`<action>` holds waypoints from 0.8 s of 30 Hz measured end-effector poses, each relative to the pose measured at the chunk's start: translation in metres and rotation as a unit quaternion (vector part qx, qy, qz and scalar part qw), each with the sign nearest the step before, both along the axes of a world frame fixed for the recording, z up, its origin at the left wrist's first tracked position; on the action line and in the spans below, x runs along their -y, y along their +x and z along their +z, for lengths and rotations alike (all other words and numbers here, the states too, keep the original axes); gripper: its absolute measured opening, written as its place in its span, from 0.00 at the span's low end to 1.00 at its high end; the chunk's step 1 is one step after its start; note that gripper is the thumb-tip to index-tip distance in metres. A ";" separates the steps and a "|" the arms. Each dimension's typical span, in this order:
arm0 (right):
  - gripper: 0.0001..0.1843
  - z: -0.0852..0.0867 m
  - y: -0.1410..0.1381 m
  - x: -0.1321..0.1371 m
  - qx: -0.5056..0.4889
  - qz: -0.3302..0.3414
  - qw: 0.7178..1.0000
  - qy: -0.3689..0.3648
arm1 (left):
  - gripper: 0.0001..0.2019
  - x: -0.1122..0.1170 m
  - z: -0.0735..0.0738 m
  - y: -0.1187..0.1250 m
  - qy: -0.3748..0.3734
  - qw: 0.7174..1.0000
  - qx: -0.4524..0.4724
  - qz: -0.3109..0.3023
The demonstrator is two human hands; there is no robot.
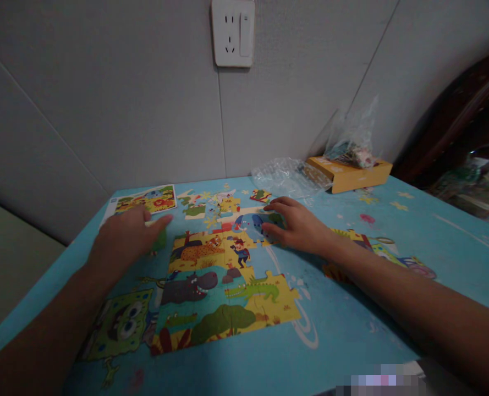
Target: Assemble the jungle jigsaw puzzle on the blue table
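A partly joined jigsaw puzzle (pixel 211 286) with a leopard, a hippo and a crocodile lies flat on the blue tablecloth. Beyond its top edge is an elephant puzzle piece (pixel 250 223). My right hand (pixel 296 225) reaches over that section from the right, thumb and fingers around its right end. My left hand (pixel 124 236) is at the left of the puzzle, thumb stretched out and apart from the index finger; its other fingers are mostly hidden. Under that thumb shows a green puzzle piece (pixel 159 242). Several loose puzzle pieces (pixel 194 210) lie farther back.
A picture card (pixel 155 199) lies at the back left. Near the wall are a crumpled clear plastic bag (pixel 287 175) and a yellow box (pixel 362 177) with another bag on top. More pieces (pixel 351 236) lie behind my right forearm. The tablecloth (pixel 446 264) has printed cartoon figures.
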State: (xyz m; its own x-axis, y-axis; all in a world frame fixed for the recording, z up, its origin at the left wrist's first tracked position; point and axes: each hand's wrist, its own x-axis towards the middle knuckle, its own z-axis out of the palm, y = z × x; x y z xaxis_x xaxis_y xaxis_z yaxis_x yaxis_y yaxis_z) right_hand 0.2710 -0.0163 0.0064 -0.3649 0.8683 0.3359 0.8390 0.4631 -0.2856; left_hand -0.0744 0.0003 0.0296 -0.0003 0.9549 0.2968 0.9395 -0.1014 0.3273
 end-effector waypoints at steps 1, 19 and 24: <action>0.20 0.002 -0.002 0.001 -0.008 0.003 1.000 0.007 | 0.17 0.004 0.004 0.009 0.059 0.997 0.015 0.041; 0.16 0.004 -0.058 0.045 -0.255 0.155 0.928 -0.224 | 0.14 0.056 -0.027 0.079 -0.139 0.877 0.339 -0.311; 0.14 -0.003 -0.051 0.034 -0.316 0.097 0.911 -0.248 | 0.22 0.047 -0.028 0.068 -0.047 0.926 0.199 -0.318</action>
State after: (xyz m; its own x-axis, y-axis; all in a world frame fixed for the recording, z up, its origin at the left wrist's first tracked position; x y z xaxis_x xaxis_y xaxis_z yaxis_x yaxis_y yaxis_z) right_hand 0.2201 -0.0504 0.0036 -0.3983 0.9098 0.1167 0.3509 0.2687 -0.8971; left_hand -0.0061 -0.0468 0.0019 0.4798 0.8207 0.3102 0.5021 -0.5468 0.6700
